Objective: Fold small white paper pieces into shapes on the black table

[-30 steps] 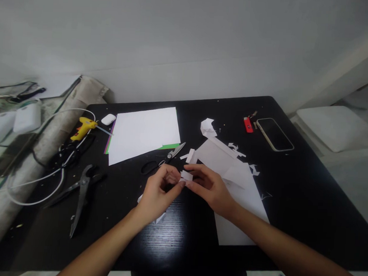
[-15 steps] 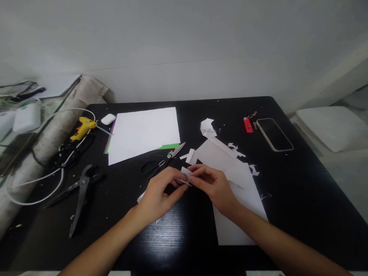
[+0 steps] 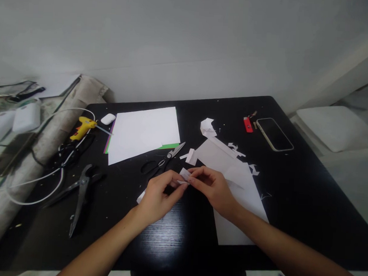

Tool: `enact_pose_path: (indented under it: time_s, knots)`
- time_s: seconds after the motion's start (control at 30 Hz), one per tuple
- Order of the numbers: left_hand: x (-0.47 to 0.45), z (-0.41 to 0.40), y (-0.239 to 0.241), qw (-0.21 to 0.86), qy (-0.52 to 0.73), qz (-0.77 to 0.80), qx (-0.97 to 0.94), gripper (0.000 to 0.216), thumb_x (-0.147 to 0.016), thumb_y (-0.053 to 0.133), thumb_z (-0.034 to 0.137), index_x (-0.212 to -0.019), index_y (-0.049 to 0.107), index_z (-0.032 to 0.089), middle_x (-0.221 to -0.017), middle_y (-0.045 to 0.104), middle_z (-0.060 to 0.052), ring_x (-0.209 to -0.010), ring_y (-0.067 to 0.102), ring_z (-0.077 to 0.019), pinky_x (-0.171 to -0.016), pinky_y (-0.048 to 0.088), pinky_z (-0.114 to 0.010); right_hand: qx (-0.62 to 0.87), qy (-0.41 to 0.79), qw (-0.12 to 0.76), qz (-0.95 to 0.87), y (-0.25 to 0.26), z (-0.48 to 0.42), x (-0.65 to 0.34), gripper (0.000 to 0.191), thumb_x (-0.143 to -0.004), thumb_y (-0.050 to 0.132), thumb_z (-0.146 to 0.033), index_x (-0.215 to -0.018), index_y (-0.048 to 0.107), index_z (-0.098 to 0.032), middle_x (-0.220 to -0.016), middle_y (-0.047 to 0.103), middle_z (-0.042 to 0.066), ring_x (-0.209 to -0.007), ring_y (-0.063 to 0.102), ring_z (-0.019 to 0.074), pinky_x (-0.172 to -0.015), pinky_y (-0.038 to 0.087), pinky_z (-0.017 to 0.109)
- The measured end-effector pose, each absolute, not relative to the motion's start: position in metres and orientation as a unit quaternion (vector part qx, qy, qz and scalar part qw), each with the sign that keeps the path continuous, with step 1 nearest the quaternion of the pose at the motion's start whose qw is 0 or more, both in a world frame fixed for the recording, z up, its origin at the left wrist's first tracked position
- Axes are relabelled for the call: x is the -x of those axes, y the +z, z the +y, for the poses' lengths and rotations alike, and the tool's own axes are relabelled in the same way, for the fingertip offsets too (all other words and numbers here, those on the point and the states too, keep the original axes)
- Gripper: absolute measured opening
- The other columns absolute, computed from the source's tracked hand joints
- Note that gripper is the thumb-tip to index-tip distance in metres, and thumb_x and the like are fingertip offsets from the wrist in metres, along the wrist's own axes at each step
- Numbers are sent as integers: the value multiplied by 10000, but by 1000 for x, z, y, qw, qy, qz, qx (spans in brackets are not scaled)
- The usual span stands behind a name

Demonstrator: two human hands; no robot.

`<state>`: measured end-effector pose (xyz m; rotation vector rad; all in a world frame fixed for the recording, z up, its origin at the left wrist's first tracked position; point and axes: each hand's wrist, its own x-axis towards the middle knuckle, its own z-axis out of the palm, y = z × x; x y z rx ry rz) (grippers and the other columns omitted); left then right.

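We held our two hands together above the near middle of the black counter (image 3: 291,191). Our left hand (image 3: 157,196) and right hand (image 3: 214,188) both pinched a small folded paper piece (image 3: 185,174) at the fingertips, lifted just clear of the counter between them. Another white scrap (image 3: 140,197) showed partly under the left hand. A large cut white sheet (image 3: 245,193) lay under and beyond the right wrist. Pliers (image 3: 81,188) lay well to the left. Just beyond the hands lay black-handled scissors (image 3: 161,161), with small paper offcuts (image 3: 238,150) to the right. Farther back lay a stack of paper (image 3: 144,132), white over green, a yellow glue gun (image 3: 82,127), a white earbud case (image 3: 108,119), a red lighter (image 3: 248,124) and a phone (image 3: 275,134).
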<state>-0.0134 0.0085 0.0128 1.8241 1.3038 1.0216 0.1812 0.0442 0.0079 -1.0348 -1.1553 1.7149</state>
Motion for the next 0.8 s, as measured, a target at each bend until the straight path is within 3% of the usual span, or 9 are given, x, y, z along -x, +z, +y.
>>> enact_pose_path:
  time_s: [0.2, 0.47, 0.67, 0.8]
  knots:
    - [14, 8, 13, 367, 384, 497, -686, 130, -1000, 626, 292, -935, 665, 186, -768, 682, -22, -673, 647, -139, -628, 509, -246, 413, 671, 406, -463, 8, 43, -181, 182, -779, 863, -368, -802, 754, -225, -1040, 761, 39, -1001, 727, 209, -997, 560, 394]
    - [11, 8, 10, 374, 410, 538, -635, 162, -950, 706, 325, -910, 635, 185, -706, 640, 12, -604, 584, -111, -554, 464, -210, 410, 666, 413, -466, 8, 42, -180, 174, -775, 861, -348, -788, 752, -213, -992, 756, 34, -970, 720, 197, -983, 557, 370]
    - [15, 10, 16, 364, 397, 489, -686, 105, -956, 709, 286, -1010, 714, 196, -873, 734, -23, -732, 680, -123, -703, 550, -233, 411, 665, 421, -460, 11, 44, -181, 167, -782, 857, -345, -800, 750, -218, -959, 764, 27, -945, 716, 196, -948, 559, 362]
    - [17, 12, 18, 341, 411, 483, -694, 227, -882, 802, 271, -1061, 680, 202, -806, 708, 15, -671, 659, -102, -656, 542, -203, 415, 664, 425, -455, 10, 45, -180, 160, -771, 865, -337, -788, 755, -222, -954, 767, 23, -949, 715, 196, -962, 551, 363]
